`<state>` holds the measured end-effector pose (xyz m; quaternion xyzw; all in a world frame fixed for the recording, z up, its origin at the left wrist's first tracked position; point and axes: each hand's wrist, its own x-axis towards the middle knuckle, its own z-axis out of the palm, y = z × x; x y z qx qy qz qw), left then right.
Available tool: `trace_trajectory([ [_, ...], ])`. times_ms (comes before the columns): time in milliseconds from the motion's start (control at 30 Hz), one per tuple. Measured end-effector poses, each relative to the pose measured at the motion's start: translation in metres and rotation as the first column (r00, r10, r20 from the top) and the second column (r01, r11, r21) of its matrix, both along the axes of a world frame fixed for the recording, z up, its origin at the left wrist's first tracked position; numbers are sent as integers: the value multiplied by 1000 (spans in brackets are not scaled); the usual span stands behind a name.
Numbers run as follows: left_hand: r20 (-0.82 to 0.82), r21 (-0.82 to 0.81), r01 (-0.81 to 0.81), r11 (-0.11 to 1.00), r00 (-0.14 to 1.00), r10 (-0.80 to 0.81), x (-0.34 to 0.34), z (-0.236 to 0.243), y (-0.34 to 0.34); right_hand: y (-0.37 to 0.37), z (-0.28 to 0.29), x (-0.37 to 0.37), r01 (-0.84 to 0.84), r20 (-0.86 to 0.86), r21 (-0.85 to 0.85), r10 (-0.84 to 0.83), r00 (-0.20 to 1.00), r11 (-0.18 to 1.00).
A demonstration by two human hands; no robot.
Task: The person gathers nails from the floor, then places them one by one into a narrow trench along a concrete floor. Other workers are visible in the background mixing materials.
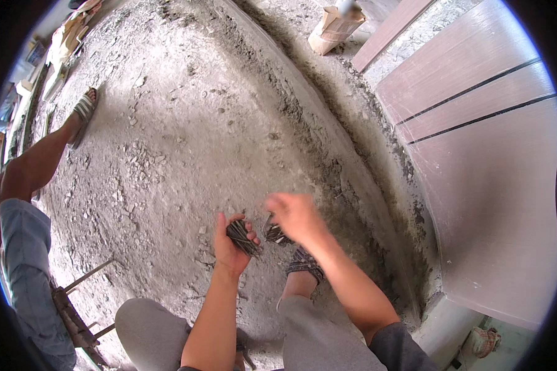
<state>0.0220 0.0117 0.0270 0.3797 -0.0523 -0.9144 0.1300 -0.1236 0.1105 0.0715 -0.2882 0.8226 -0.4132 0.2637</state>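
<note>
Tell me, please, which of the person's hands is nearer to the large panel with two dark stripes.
Right. The right hand is left of the panel, apart from it; the left hand, holding thin dark pieces, is farther to its left.

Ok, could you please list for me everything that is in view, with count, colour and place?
Nails: two bunches, singles uncountable, dark, in left hand and under right hand
Rubble: many bits, grey, on floor
Bag: one, brown, top
Plank: one, pinkish-brown, top right
Panel: one, pinkish-brown, two dark stripes, right
Frame: one, rusty brown, lower left
Clutter: count unclear, mostly pale, upper left
Bundle: one, reddish and pale, lower right, kind unclear
Other person's shorts: one pair, blue-grey, left
Striped sandal: one, grey and pale, upper left
Own sandal: one clear, dark, below right hand
Own trousers: one pair, grey, bottom
Own hands: two, bare, centre
</note>
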Motion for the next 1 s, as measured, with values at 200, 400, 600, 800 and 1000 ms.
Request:
trace_trajectory([
  [200, 117, -72, 59, 996, 992, -50, 10, -24, -4, 73, -25, -26, 100, -122, 215, -75, 990, 972],
  [400, 364, -324, 344, 881, 905, -219, 8, -27, 4, 79, -44, -5, 21, -124, 249, 10, 992, 968],
  [600, 414, -436, 497, 750, 851, -323, 2, -17, 10, 77, -39, -2, -135, -263, 284, 213, 941, 949],
  [800, 438, -442, 519, 731, 837, -329, 4, -24, 11, 74, -39, -5, -192, -258, 342, 289, 922, 920],
  [1000, 432, -391, 495, 776, 843, -320, 8, -25, 9, 78, -40, -18, -291, -125, 336, 349, 929, 896],
])
